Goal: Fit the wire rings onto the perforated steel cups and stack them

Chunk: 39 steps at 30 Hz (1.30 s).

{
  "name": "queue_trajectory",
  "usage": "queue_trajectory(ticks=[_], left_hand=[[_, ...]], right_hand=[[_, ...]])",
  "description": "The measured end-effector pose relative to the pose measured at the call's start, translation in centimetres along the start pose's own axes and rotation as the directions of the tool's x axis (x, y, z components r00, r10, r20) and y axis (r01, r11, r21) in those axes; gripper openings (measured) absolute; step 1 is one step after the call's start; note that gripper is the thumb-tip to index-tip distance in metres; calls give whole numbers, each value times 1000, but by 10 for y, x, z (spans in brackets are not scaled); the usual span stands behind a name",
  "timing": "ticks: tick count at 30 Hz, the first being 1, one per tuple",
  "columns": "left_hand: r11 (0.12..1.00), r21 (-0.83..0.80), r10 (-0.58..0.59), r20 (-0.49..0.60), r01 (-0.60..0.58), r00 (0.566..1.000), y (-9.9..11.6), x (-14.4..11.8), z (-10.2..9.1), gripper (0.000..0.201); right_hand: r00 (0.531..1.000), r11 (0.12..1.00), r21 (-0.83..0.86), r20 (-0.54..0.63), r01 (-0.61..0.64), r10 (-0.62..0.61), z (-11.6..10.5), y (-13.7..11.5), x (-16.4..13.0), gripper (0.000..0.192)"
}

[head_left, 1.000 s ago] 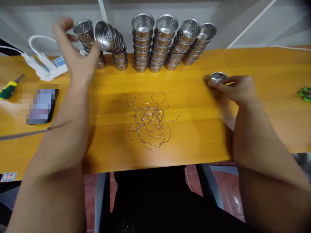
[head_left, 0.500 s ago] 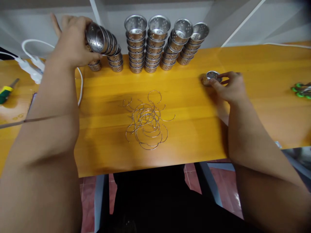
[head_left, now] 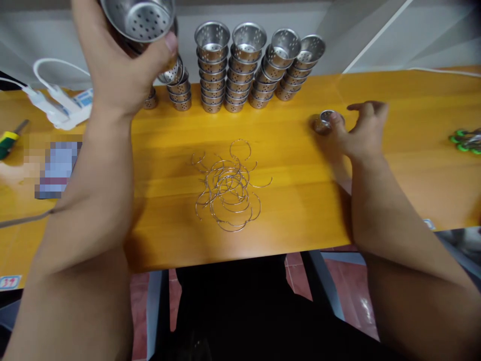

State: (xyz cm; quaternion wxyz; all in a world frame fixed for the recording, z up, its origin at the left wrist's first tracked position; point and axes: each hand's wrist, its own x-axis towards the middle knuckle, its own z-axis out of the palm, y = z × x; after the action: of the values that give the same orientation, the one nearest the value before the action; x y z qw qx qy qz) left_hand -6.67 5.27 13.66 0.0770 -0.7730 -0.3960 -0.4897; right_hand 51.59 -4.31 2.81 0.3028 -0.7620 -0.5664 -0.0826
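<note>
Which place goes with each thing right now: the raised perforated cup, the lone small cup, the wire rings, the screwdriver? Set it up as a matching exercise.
Things:
1. raised perforated cup
2. lone small cup
3. wire rings
4. screwdriver

Places:
A. far left edge of the table
B. gripped in the left hand, above the stacks
C. heaped at the table's middle
D. on the table at the right hand, by its thumb

Pairs: 1-B, 2-D, 3-C, 4-A
</note>
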Motion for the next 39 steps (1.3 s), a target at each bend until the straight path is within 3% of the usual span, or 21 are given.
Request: queue_trajectory(ticks=[3,5,7,9,11,15,17,19,25,30,34,39], left_hand=[[988,-131,-65,87,76,994,54,-34,28,93],[962,-229,-116,144,147,983,65,-52,49,98],[904,-351,-203,147,243,968,53,-67,66,114],[823,-481,-297,89,303,951,30,-80,77,137],[800,-500,-344,71,331,936,8,-92,83,135],[789,-475,-383,115,389,917,-7,-111,95,109],[769,-467,-412,163,438,897,-2,-118,100,91],[754,-462,-414,215,466,884,7,-123,101,81],[821,-403,-320,259,403,911,51,-117,76,115],[861,-281,-292,412,425,863,78,-107,64,104],[881,-282,-232,440,379,867,69,-109,76,92],[895,-286,-223,379,342,898,27,-117,90,104]], right_hand=[[984,989,-38,-98,144,-147,-13,-25,-4,47],[960,960,23,-14,278,-278,-21,-47,-11,38],[862,869,194,147,456,-486,-26,-72,-22,29],[707,739,366,246,565,-663,-24,-98,-35,35],[601,656,466,286,593,-746,-17,-125,-47,39],[488,567,563,302,601,-819,-1,-175,-61,44],[481,552,590,293,590,-827,4,-196,-63,43],[502,545,624,268,560,-822,8,-214,-64,46],[635,531,756,202,382,-746,38,-247,-71,84],[652,529,747,172,402,-739,61,-255,-78,85],[667,570,701,181,429,-723,61,-255,-77,75],[666,586,648,159,487,-729,49,-243,-55,82]])
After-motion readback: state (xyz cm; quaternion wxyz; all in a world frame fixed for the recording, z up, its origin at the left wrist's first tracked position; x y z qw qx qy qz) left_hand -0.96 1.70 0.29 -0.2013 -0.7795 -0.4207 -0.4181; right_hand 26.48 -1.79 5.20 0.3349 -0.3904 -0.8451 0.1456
